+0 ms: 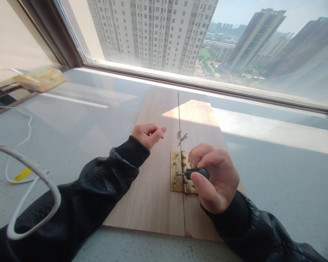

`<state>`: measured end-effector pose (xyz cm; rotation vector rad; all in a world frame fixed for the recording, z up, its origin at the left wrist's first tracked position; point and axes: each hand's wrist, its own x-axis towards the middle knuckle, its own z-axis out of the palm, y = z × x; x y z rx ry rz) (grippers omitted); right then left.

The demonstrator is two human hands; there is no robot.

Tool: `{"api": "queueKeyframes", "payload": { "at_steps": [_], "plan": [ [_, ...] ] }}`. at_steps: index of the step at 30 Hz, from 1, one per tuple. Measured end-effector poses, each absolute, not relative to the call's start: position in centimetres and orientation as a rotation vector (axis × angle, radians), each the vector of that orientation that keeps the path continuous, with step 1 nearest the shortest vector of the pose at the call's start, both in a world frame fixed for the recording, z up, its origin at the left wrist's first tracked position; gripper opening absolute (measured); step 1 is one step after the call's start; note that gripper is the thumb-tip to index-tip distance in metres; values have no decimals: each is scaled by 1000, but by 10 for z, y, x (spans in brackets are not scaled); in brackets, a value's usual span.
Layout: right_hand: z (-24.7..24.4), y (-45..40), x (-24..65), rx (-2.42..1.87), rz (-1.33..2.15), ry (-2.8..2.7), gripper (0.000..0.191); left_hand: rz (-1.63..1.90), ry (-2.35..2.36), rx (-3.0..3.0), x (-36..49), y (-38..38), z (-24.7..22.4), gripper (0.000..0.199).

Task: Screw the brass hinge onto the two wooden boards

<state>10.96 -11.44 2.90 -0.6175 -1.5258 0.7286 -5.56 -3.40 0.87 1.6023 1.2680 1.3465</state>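
My right hand grips a short screwdriver by its black handle. Its metal shaft points left, with the tip at the left leaf of a worn brass hinge. The hinge lies across the seam between two pale wooden boards; my fingers partly cover its right leaf. A screw head shows in the left leaf above the tip. Over the left board, my left hand is closed, thumb against curled fingers; whatever it may hold is hidden. Several loose screws lie near the seam beyond the hinge.
The boards rest on a speckled pale sill below a large window. A white cable with a yellow tag loops at the left, partly in front of my left sleeve. A tissue pack sits in the far left corner.
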Motion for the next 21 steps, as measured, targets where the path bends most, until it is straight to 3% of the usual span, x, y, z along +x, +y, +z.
{"api": "queueKeyframes", "payload": {
  "at_steps": [7,21],
  "plan": [
    [32,-114,109,-580,818,-1535,6,1350,1272,1598,-56,-34,8,35],
    [28,-115,107,-576,931,-1516,31,1338,1256,1608,-56,-33,8,35]
  ]
}}
